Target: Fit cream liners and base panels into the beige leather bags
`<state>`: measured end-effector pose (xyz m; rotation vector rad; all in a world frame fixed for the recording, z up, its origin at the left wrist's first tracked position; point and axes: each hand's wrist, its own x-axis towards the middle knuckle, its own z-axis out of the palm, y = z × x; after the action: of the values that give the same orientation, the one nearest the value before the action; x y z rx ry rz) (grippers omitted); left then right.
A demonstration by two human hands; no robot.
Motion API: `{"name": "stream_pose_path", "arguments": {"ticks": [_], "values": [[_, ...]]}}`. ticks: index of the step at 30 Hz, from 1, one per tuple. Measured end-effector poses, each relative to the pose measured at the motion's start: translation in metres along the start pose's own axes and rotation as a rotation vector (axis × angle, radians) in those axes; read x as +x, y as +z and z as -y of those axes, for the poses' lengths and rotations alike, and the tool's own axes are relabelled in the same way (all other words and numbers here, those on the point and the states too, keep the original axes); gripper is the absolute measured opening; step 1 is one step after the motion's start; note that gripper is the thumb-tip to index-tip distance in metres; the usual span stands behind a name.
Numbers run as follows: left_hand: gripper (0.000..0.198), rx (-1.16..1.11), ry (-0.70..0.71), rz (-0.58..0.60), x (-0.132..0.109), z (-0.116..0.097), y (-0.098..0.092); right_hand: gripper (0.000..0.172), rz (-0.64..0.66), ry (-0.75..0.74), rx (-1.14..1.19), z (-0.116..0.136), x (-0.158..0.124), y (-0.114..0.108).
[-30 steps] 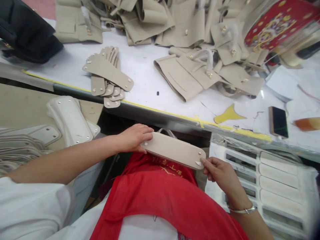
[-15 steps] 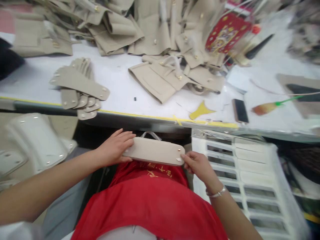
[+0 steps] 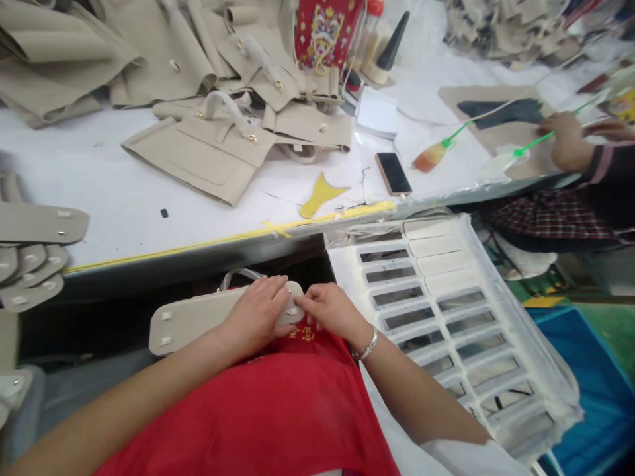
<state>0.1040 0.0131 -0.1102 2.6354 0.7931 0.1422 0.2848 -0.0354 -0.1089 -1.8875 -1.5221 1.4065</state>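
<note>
A long beige bag panel (image 3: 198, 317) with rounded ends lies across my lap, over the red apron. White-covered studs show at its left end, and a pale handle (image 3: 241, 274) stands up behind it. My left hand (image 3: 260, 311) is closed over the right part of the panel, thumb at the lower edge and fingers across the top. At the right tip, beside a stud (image 3: 292, 301), my right hand (image 3: 327, 307) is closed in a pinch. Whatever is between those fingertips is too small to make out.
On the white table (image 3: 198, 231) are beige bag pieces (image 3: 198, 152), stacked panels (image 3: 40, 225), a yellow cutout (image 3: 320, 195), a phone (image 3: 393, 174) and a brush (image 3: 430, 157). A slotted white rack (image 3: 431, 297) stands at right. Beyond it, a co-worker's hand (image 3: 568, 139) works.
The view has swung to the right, bringing a co-worker's hands and a blue bin into sight. My left hand has slid from the panel's left end towards its right end; my right hand stays there.
</note>
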Motion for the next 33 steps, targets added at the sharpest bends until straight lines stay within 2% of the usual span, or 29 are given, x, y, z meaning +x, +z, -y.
{"name": "stream_pose_path", "arguments": {"ticks": [10, 26, 33], "values": [[0.036, 0.017, 0.018, -0.033, 0.0018, -0.0029, 0.0024, 0.034, 0.017, -0.03, -0.046, 0.0028, -0.0002, -0.0048], [0.037, 0.024, 0.022, -0.081, -0.001, -0.0073, 0.006, 0.033, -0.033, -0.098, -0.117, -0.0009, -0.0026, -0.0069], [0.037, -0.003, -0.003, -0.033, 0.0001, -0.007, 0.0041, 0.028, -0.191, -0.118, -0.233, -0.0033, -0.0069, 0.0029]]}}
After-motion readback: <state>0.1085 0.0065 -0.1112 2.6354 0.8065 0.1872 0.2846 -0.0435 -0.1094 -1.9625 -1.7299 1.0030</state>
